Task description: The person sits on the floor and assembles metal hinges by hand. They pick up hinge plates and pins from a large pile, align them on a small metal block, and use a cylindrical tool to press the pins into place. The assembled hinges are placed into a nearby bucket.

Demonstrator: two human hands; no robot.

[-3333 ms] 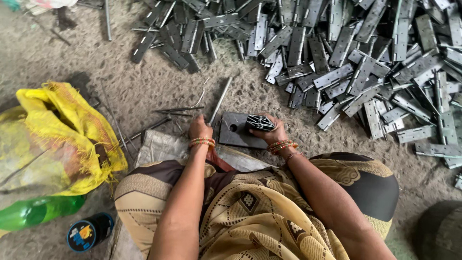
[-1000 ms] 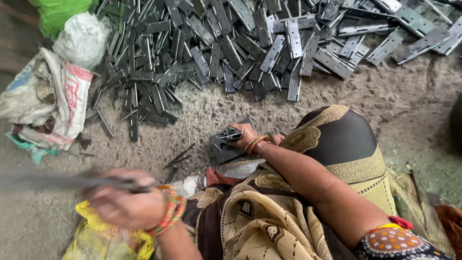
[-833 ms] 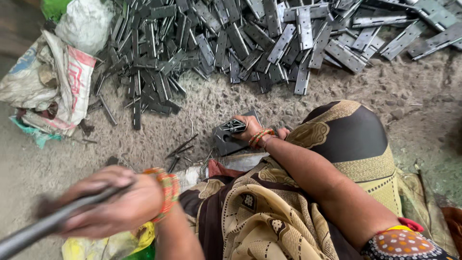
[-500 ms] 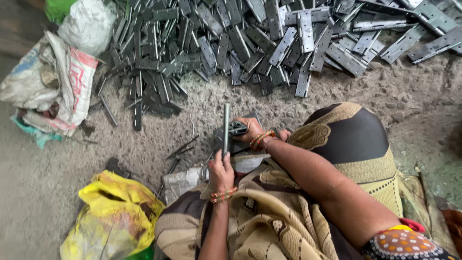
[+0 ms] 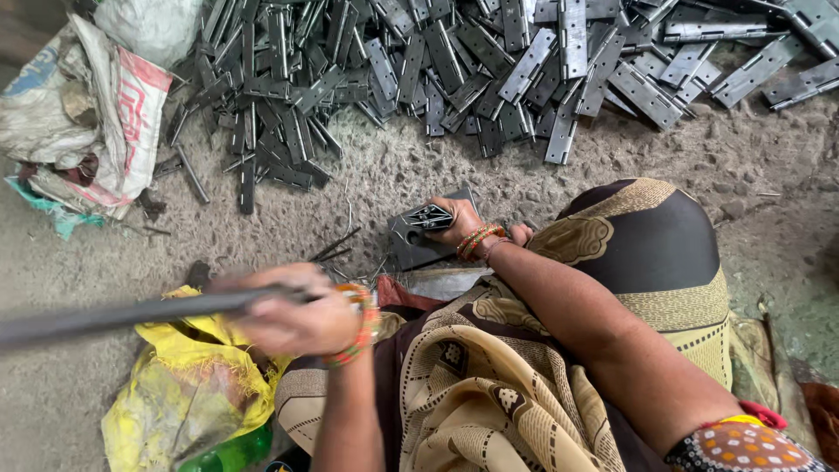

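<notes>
**Rod raised out to your left, hinge pinned ahead under your right hand**

Your right hand [image 5: 456, 223] is clenched on a small folded metal hinge [image 5: 426, 217], pressing it down on a dark flat block [image 5: 412, 247] that sits on the floor just ahead of your knees. The hinge lies roughly crosswise in front of you, its long axis running left to right, with its free end poking out past your fingers toward your left side.

Your left hand [image 5: 293, 312] is closed around a long dark metal rod [image 5: 131, 313]. The hand and rod are blurred with motion, so you cannot read the exact grip, but the fist is wrapped round one end. The rod's long axis runs nearly level, reaching well out to the left of that hand, away from the hinge. So the hinge lies forward and to the right of your left hand, clearly apart from it, and your right hand is the nearer one, already touching it.

Beyond your right hand, farther forward, a wide heap of grey hinge plates [image 5: 489, 61] covers the floor. A few thin pins [image 5: 336, 247] lie just left of the block. Under your left hand is a crumpled yellow bag [image 5: 183, 393]; farther forward and left lie pale sacks [image 5: 83, 122].
</notes>
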